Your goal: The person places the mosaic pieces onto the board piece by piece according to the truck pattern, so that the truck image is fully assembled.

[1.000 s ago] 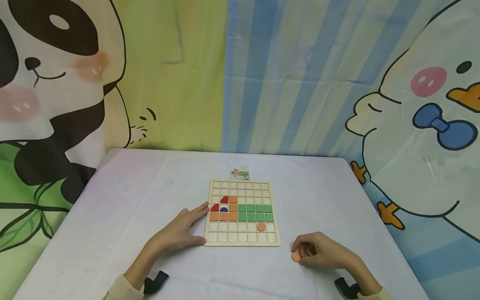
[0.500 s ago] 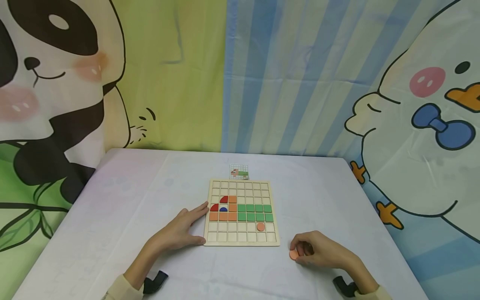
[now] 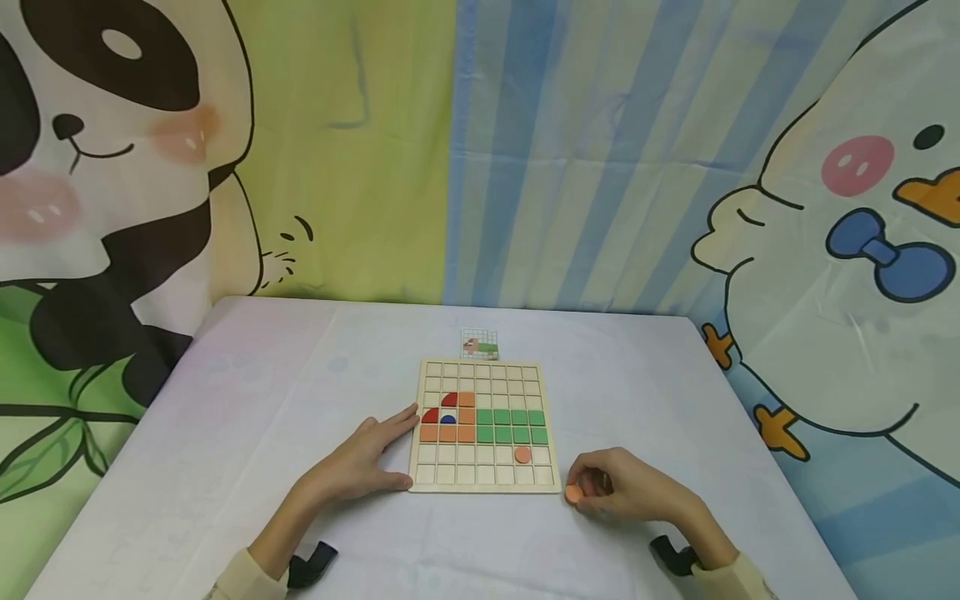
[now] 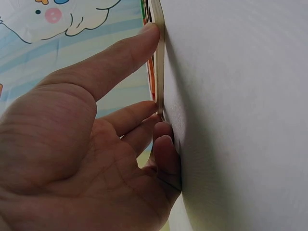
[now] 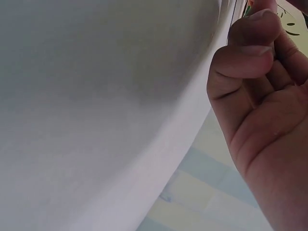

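A pale wooden grid board (image 3: 450,477) lies on the table, with red quarter-round, orange square, green square and blue half-round pieces on it. One orange disc (image 3: 522,454) sits in a lower right cell. My left hand (image 3: 360,467) touches the board's left edge with thumb and extended fingertips; the left wrist view shows the thumb (image 4: 130,53) against that edge. Just off the board's lower right corner, my right hand (image 3: 633,483) pinches another orange disc (image 3: 573,494) between thumb and fingers. In the right wrist view, curled fingers (image 5: 245,62) show, but the disc is hidden.
A small printed card (image 3: 479,343) with a coloured grid picture lies beyond the board's far edge. White cloth covers the table (image 3: 300,367). Behind it hangs a curtain (image 3: 525,167) with cartoon animals. Black straps (image 3: 311,565) show at both wrists.
My right hand, pinching the orange disc, has moved left and slightly away from me, closer to the board's lower right corner. The left hand stays at the board's edge.
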The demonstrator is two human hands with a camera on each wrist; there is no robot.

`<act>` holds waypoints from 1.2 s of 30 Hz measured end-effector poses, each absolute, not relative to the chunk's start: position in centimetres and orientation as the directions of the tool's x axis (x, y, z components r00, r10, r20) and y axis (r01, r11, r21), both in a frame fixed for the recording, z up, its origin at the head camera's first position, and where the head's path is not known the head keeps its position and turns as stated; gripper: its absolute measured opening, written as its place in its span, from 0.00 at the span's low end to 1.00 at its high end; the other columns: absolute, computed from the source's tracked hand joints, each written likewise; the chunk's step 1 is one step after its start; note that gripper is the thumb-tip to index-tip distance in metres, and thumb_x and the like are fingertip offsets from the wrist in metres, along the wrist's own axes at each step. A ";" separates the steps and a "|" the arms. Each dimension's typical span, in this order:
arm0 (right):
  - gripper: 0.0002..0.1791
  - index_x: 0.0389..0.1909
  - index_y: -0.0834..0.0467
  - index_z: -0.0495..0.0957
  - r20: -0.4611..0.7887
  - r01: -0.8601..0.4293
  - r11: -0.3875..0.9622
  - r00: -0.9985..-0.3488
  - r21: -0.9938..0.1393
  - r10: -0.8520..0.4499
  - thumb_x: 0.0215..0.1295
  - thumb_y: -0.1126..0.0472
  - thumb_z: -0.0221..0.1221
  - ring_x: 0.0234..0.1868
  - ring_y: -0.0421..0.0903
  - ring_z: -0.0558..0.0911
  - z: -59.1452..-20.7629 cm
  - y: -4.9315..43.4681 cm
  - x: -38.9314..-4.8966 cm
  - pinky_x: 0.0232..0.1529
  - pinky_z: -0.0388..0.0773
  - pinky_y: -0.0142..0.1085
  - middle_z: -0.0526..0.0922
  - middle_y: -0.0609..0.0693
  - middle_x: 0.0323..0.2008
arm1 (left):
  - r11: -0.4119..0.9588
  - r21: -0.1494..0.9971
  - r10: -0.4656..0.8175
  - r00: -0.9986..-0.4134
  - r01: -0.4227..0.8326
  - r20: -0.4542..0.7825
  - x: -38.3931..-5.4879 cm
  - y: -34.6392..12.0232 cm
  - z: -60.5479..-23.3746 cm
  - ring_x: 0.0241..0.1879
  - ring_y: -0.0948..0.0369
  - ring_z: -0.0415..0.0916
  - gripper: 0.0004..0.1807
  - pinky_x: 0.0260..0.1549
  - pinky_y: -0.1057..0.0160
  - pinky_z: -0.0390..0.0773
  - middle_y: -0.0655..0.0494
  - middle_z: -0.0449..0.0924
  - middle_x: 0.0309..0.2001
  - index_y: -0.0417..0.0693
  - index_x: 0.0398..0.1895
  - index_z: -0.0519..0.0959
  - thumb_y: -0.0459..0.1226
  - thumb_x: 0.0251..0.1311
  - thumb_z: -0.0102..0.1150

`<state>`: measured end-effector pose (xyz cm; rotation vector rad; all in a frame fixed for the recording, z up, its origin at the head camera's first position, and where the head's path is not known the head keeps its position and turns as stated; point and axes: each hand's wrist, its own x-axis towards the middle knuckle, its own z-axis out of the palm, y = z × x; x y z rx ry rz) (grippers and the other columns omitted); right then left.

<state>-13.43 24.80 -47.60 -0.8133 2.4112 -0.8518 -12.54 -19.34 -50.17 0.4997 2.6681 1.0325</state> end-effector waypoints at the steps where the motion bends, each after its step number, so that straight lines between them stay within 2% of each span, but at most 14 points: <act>1: 0.09 0.43 0.44 0.85 -0.220 -0.370 0.638 -0.725 -0.675 -0.653 0.65 0.51 0.74 0.28 0.30 0.75 -47.6 24.7 -13.5 0.29 0.75 0.28 0.79 0.37 0.27 | 0.693 0.683 0.397 -0.913 0.231 -0.094 -12.5 -19.3 -50.2 0.47 0.62 0.61 0.51 0.47 0.66 0.69 0.56 0.58 0.85 0.45 0.79 0.68 0.42 0.50 0.82; 10: 0.11 0.43 0.45 0.84 -0.227 -0.353 0.643 -0.732 -0.680 -0.642 0.63 0.53 0.75 0.28 0.31 0.76 -47.5 23.8 -14.2 0.29 0.75 0.28 0.80 0.38 0.27 | 0.698 0.683 0.386 -0.916 0.215 -0.107 -12.6 -19.2 -50.2 0.47 0.62 0.61 0.52 0.46 0.66 0.68 0.57 0.57 0.85 0.47 0.80 0.68 0.43 0.50 0.83; 26: 0.09 0.43 0.46 0.84 -0.129 -0.436 0.575 -0.710 -0.692 -0.693 0.65 0.57 0.73 0.28 0.29 0.74 -47.5 21.5 -15.3 0.29 0.74 0.27 0.78 0.35 0.27 | 0.710 0.680 0.364 -0.922 0.186 -0.128 -12.6 -19.1 -50.2 0.47 0.61 0.61 0.52 0.44 0.66 0.67 0.60 0.57 0.85 0.49 0.80 0.68 0.43 0.50 0.83; 36: 0.08 0.44 0.50 0.85 -0.081 -0.455 0.587 -0.741 -0.670 -0.667 0.65 0.60 0.72 0.29 0.30 0.74 -47.6 19.3 -16.0 0.31 0.75 0.27 0.78 0.37 0.27 | 0.705 0.687 0.359 -0.924 0.176 -0.131 -12.5 -19.1 -50.1 0.48 0.61 0.61 0.53 0.44 0.66 0.67 0.60 0.57 0.85 0.50 0.80 0.68 0.43 0.49 0.83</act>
